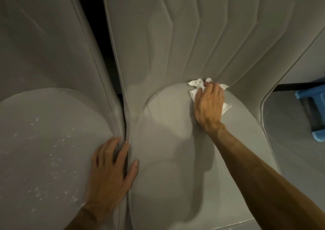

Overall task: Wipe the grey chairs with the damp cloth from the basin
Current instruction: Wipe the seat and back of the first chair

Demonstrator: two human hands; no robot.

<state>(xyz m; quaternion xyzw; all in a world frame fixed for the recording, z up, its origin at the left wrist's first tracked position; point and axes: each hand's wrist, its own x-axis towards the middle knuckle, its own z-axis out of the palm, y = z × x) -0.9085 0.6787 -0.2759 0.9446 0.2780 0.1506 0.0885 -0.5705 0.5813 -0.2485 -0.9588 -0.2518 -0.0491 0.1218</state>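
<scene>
left hand point(112, 170) rests flat, fingers spread, across the seam between two chairs point(44, 141). right hand point(209, 103), at 1 o'clock from it, presses the cloth point(196, 84) under near-straight fingers against the back crease of the seat point(167, 159); bare seat runs toward 6 o'clock, likely the next stroke.

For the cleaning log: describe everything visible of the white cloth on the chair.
The cloth is white, small and crumpled, soft fabric by its look; whether it is damp cannot be told. It lies at the back of the middle chair's seat, against the crease where the seat meets the ribbed backrest. The right hand presses on it and covers its middle, so only bunched edges show beyond the fingertips and a corner beside the hand.
</scene>
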